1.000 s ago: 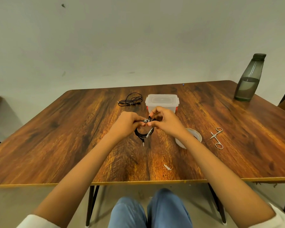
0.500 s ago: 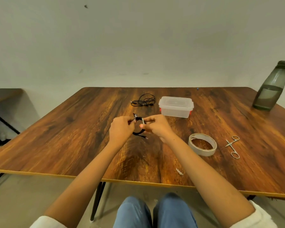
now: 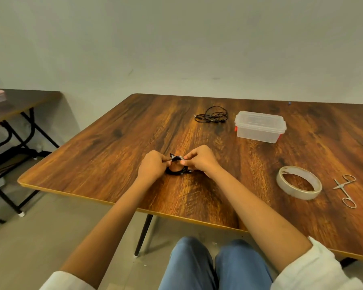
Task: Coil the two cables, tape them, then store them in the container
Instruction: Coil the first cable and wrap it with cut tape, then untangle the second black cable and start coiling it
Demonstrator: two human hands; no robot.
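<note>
As the view swings left from half a second ago, a side table point(image 3: 19, 101) slides in at far left. The left hand point(image 3: 153, 167) pinches the coiled cable point(image 3: 175, 172), down close to the wooden table point(image 3: 113, 143) now; the right hand point(image 3: 199, 161) pinches its other side, both still gripping. Farther back lies the loose cable point(image 3: 212, 117), then the lidded container point(image 3: 260, 126); nearer, tape roll point(image 3: 298, 184) and scissors point(image 3: 345, 190), all unmoved.
</note>
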